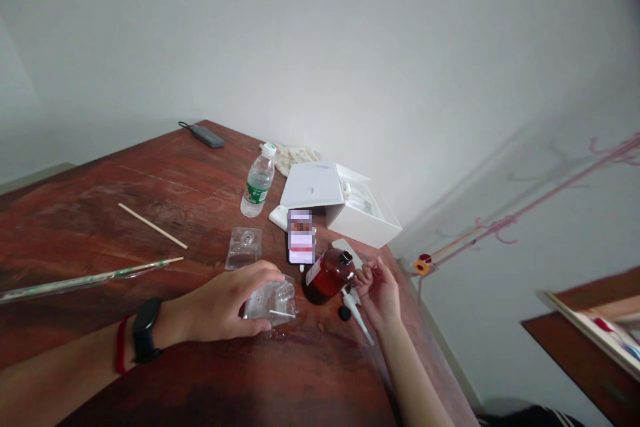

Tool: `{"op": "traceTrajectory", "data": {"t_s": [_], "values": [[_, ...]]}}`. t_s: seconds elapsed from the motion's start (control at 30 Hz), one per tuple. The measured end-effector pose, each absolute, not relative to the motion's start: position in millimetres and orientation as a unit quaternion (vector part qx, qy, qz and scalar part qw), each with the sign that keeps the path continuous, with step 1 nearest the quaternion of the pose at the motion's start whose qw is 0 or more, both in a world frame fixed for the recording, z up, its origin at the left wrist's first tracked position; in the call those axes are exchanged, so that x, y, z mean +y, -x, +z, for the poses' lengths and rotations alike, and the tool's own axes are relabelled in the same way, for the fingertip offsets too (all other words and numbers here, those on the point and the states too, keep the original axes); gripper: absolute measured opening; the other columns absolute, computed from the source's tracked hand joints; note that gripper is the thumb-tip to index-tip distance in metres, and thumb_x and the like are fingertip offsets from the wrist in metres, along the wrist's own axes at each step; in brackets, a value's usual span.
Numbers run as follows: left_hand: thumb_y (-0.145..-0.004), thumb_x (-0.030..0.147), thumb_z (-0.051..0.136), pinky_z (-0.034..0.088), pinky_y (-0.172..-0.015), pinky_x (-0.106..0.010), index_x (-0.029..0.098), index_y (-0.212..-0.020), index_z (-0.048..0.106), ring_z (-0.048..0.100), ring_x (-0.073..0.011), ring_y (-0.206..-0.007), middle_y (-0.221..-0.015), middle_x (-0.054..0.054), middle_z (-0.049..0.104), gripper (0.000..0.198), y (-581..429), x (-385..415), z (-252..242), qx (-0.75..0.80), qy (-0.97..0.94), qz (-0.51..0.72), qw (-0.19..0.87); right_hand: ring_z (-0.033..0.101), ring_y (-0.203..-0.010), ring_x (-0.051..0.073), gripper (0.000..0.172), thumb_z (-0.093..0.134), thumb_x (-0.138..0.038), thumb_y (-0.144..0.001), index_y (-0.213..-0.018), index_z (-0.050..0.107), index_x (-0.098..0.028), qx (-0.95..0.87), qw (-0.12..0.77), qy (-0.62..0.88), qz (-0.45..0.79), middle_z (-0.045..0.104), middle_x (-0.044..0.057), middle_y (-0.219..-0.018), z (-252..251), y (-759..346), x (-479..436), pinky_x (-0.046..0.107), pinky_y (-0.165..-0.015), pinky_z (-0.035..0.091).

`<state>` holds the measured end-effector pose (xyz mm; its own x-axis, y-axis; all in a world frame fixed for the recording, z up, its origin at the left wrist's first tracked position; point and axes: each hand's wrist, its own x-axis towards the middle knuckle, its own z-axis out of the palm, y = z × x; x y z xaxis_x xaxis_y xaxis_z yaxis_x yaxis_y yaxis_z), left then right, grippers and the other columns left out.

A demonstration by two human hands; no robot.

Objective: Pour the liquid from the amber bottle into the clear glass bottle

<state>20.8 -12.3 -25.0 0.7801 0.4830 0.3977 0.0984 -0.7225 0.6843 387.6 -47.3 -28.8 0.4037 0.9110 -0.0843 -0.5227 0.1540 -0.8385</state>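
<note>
At lower left, the left hand [220, 303] wraps around a clear case [270, 303]; the right hand's [380, 297] fingers curl together beside a brown bottle [327, 277], perhaps holding nothing.

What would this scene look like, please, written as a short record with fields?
Left hand: grips a clear plastic case
Right hand: beside an amber glass bottle, over a white plastic dropper
Nearby: a black cap, a smartphone
Surface: a reddish-brown wooden table
Rest: a water bottle, a white box, a wooden stick, a long glass tube
</note>
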Motion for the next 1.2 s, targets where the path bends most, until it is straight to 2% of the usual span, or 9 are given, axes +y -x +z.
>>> {"op": "traceTrajectory", "data": {"t_s": [0.13,0.27,0.37,0.5,0.87,1.2], "values": [[-0.093,0.029,0.080,0.052,-0.115,-0.045,0.028,-0.148,0.049,0.063,-0.0312,-0.133,-0.147,-0.010,0.061,0.063,-21.1,-12.4,-25.3,0.166,-0.881,0.286,0.338,0.040,-0.042,0.005,0.036,0.085,-0.039,-0.082,-0.075,0.055,-0.022,-0.235,0.718,0.422,0.501,0.046,-0.011,-0.054,-25.9,-386.1,-48.4,0.016,-0.038,0.035],[-0.094,0.031,0.079,0.052,-0.115,-0.045,0.027,-0.147,0.049,0.063,-0.0318,-0.133,-0.147,-0.010,0.061,0.061,-21.1,-12.3,-24.9,0.166,-0.881,0.282,0.343,0.028,-0.031,0.001,0.035,0.086,-0.042,-0.081,-0.079,0.058,-0.022,-0.238,0.705,0.433,0.509,0.050,-0.013,-0.054,-25.8,-387.1,-50.6,0.014,-0.029,0.019],[-0.095,0.032,0.078,0.052,-0.115,-0.045,0.027,-0.147,0.049,0.063,-0.0316,-0.133,-0.147,-0.010,0.060,0.060,-20.6,-12.2,-24.4,0.165,-0.881,0.280,0.343,0.021,-0.025,0.000,0.033,0.086,-0.044,-0.082,-0.081,0.062,-0.022,-0.238,0.694,0.441,0.517,0.044,-0.015,-0.045,-27.8,-387.9,-52.0,0.012,-0.027,0.011],[-0.096,0.033,0.077,0.052,-0.114,-0.046,0.027,-0.148,0.048,0.063,-0.0318,-0.133,-0.148,-0.011,0.060,0.060,-20.5,-12.1,-24.6,0.165,-0.882,0.279,0.342,0.020,-0.022,0.002,0.031,0.082,-0.048,-0.088,-0.084,0.065,-0.022,-0.243,0.686,0.444,0.523,0.034,-0.017,-0.037,-28.6,-387.1,-53.3,0.011,-0.027,0.012],[-0.092,0.030,0.081,0.052,-0.116,-0.045,0.027,-0.147,0.050,0.063,-0.0316,-0.133,-0.147,-0.010,0.061,0.063,-21.1,-11.8,-25.9,0.169,-0.882,0.281,0.339,0.025,-0.021,0.002,0.030,0.086,-0.046,-0.083,-0.085,0.070,-0.020,-0.249,0.685,0.441,0.523,0.039,-0.015,-0.035,-22.3,-383.5,-55.4,0.012,-0.026,0.015],[-0.093,0.033,0.080,0.053,-0.115,-0.047,0.027,-0.146,0.051,0.064,-0.0328,-0.133,-0.146,-0.011,0.062,0.061,-20.7,-11.8,-24.8,0.166,-0.881,0.284,0.339,0.022,-0.022,0.002,0.031,0.085,-0.048,-0.084,-0.085,0.067,-0.022,-0.255,0.685,0.454,0.509,0.037,-0.016,-0.036,-23.0,-382.6,-55.5,0.012,-0.026,0.017]]}}
